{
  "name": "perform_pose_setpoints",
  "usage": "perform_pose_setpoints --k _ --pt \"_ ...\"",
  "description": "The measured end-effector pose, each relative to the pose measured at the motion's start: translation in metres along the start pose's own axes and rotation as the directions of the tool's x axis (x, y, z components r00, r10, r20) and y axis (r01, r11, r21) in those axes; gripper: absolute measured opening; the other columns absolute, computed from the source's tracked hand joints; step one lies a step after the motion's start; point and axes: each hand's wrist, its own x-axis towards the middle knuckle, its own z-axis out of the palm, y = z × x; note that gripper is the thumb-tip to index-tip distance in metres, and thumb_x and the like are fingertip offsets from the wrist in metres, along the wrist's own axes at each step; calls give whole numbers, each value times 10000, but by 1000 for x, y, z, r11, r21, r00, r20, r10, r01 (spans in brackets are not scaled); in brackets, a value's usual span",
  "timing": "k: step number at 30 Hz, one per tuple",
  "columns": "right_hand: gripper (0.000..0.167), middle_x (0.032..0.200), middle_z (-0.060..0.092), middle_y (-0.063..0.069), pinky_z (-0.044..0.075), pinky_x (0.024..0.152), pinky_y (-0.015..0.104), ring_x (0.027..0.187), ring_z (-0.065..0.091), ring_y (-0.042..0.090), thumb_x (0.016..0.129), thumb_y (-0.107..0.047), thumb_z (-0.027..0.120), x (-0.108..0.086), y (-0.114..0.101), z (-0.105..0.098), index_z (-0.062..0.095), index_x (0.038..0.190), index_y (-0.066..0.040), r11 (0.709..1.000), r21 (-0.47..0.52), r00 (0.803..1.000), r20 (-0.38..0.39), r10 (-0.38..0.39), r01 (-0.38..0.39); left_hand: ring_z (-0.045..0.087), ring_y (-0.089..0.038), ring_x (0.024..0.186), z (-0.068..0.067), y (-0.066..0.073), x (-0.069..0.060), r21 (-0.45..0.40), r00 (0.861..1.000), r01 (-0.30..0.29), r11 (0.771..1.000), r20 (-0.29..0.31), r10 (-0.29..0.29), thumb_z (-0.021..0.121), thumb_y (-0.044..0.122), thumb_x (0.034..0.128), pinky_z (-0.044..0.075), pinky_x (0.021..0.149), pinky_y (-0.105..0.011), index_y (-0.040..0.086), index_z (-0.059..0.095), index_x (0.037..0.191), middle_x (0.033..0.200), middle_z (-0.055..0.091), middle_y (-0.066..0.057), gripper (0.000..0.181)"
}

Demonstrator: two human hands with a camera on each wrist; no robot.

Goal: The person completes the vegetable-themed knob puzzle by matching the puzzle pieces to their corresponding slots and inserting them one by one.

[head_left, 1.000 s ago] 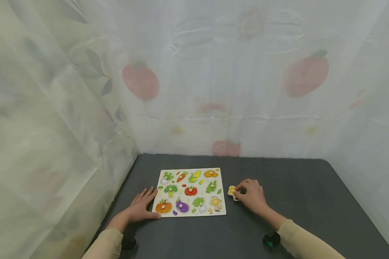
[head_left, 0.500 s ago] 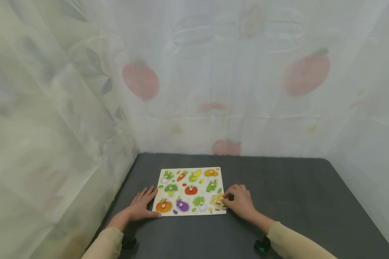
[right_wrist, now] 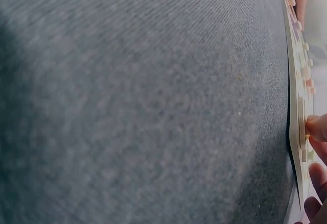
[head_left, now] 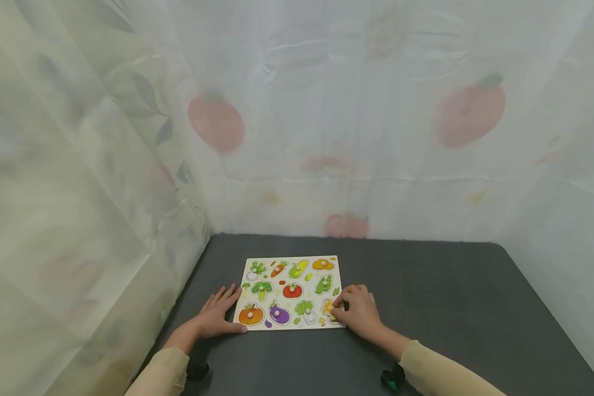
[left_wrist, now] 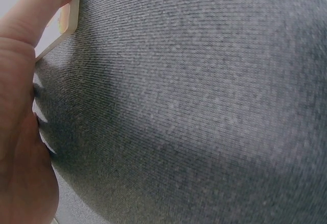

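A white peg puzzle board [head_left: 309, 262] with knobbed vegetable pieces lies flat on the dark table. My left hand [head_left: 215, 316] rests at its left edge with the fingers spread, thumb at the near left corner. At the near right corner my right hand [head_left: 359, 311] pinches a yellow mushroom puzzle piece [right_wrist: 302, 119] by its knob. In the right wrist view the piece lies over the board's surface; whether it is seated in its recess I cannot tell. My fingers partly cover it in the head view. A tomato piece [head_left: 292, 291] and an eggplant piece [head_left: 279, 314] sit in the board.
Dark grey cloth covers the table [head_left: 440, 297], which stretches away to the right of the board. A pale curtain [head_left: 346, 137] printed with fruit hangs behind the table, and another [head_left: 89, 220] closes off the left side. A black band [head_left: 392, 378] is near the right wrist.
My right hand has carried the mushroom piece leftward, from the table right of the board onto the board's near right corner. The left hand stays in place.
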Motion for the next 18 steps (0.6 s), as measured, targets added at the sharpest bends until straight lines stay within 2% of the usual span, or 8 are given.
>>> perform_pose_setpoints --k 7,13,18 --pt "128 985 614 -88 393 878 474 1080 501 227 858 -301 836 1 -2 3 722 799 -305 1000 14 1000 -9 -11 11 59 -464 1535 3 -4 1 -8 1000 -1 1000 -9 1 783 730 725 13 1195 -656 126 261 1639 1685 174 -192 1214" --pt "133 991 618 -90 396 872 469 1077 502 223 855 -307 842 1 -3 5 724 795 -312 1000 2 1000 -14 -5 5 45 -443 1544 -1 2 -1 24 1000 20 1000 16 -21 773 733 736 16 1207 -630 140 228 1647 1695 144 -168 1215" --pt "151 983 615 -94 397 865 468 1067 503 221 846 -309 850 2 -3 6 716 779 -319 1000 -4 1000 -25 -10 10 57 -485 1530 -7 9 -2 25 999 24 999 40 -25 814 651 758 36 1196 -660 91 246 1637 1681 155 -218 1187"
